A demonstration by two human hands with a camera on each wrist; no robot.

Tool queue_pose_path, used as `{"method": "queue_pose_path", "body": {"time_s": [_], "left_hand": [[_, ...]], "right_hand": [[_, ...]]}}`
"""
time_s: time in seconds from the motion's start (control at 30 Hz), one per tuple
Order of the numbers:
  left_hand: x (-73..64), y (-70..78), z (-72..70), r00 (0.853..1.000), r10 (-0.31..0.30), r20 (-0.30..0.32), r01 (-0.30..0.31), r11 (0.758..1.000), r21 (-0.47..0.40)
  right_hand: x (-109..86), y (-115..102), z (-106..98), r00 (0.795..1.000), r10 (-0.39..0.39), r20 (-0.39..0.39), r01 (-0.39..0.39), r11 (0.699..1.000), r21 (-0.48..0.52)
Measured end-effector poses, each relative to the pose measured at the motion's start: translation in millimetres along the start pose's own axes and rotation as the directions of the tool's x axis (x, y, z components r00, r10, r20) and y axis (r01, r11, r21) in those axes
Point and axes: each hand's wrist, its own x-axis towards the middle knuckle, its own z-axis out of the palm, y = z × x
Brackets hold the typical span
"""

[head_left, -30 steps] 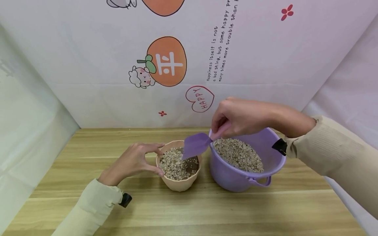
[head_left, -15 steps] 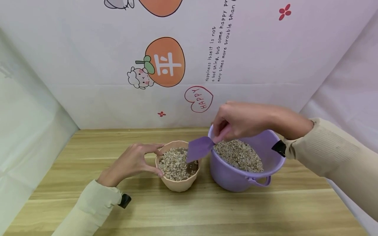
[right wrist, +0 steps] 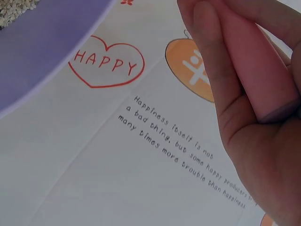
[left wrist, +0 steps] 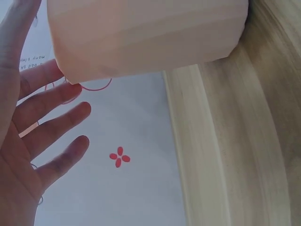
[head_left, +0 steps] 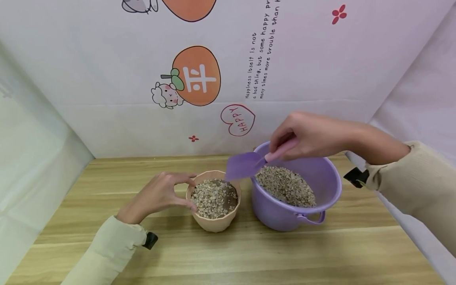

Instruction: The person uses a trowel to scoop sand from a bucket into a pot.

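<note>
In the head view my left hand holds the side of a peach-coloured flowerpot, thumb at the near rim and index finger at the far rim. The left wrist view shows its other fingers spread beside the pot's wall. Pale gravel fills much of the pot, with a bare brownish patch at the right. My right hand grips the pink handle of a small purple shovel. The shovel's blade hangs tilted over the gap between the pot and a purple bucket, overlapping the pot's far right rim.
The bucket stands right of the pot and holds more gravel; its handle hangs at the front. Behind the wooden table rises a white printed backdrop. White cloth closes off the left side, and similar cloth the right.
My right hand has lifted the shovel up and to the right, away from the gravel in the pot. The left hand stays at the pot.
</note>
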Motion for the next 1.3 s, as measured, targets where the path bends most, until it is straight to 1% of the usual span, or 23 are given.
{"method": "queue_pose_path", "body": {"time_s": [0.13,0.23,0.37,0.47,0.57,0.67,0.8,0.87,0.93,1.03,1.13,1.3], "left_hand": [[5.3,4.3,-2.3,1.000,-0.017,0.005,0.017,0.999,0.028],[10.8,9.5,-5.1,1.000,0.004,0.002,-0.004,0.999,0.054],[19.0,19.7,-7.7,1.000,0.028,-0.010,-0.027,0.997,0.065],[25.6,26.8,-5.1,0.999,0.044,-0.021,-0.042,0.997,0.070],[32.0,34.1,-0.3,0.998,0.063,-0.015,-0.062,0.995,0.077],[39.6,40.8,5.1,0.995,0.095,-0.004,-0.095,0.993,0.072],[49.9,48.7,10.6,0.989,0.144,-0.017,-0.143,0.988,0.054],[53.9,53.3,12.1,0.988,0.150,-0.024,-0.148,0.988,0.045],[56.9,58.5,13.3,0.990,0.137,-0.027,-0.136,0.990,0.034],[61.4,66.1,14.1,0.993,0.116,0.000,-0.116,0.993,0.021],[67.4,71.8,16.3,0.993,0.118,0.026,-0.119,0.992,0.033],[76.5,81.4,21.1,0.991,0.120,0.066,-0.123,0.991,0.048]], "right_hand": [[-13.0,1.6,-6.8,0.999,0.029,-0.030,-0.029,1.000,0.012],[-23.8,3.5,-11.0,0.998,0.038,-0.057,-0.037,0.999,0.013],[-40.4,7.7,-16.0,0.994,0.035,-0.107,-0.037,0.999,-0.016],[-54.1,11.9,-18.5,0.989,0.039,-0.143,-0.044,0.999,-0.027],[-66.1,16.8,-18.8,0.986,0.042,-0.164,-0.048,0.998,-0.034],[-74.2,23.0,-17.0,0.985,0.034,-0.171,-0.042,0.998,-0.047],[-80.4,30.8,-13.4,0.987,0.032,-0.154,-0.039,0.998,-0.045],[-82.7,34.7,-11.3,0.990,0.035,-0.139,-0.040,0.999,-0.032],[-84.9,38.8,-9.0,0.991,0.050,-0.122,-0.053,0.998,-0.017],[-87.6,44.9,-5.5,0.992,0.073,-0.107,-0.074,0.997,-0.004],[-88.8,50.5,-1.7,0.991,0.096,-0.089,-0.095,0.995,0.008],[-88.0,60.0,6.3,0.994,0.097,-0.048,-0.096,0.995,0.022]]}}
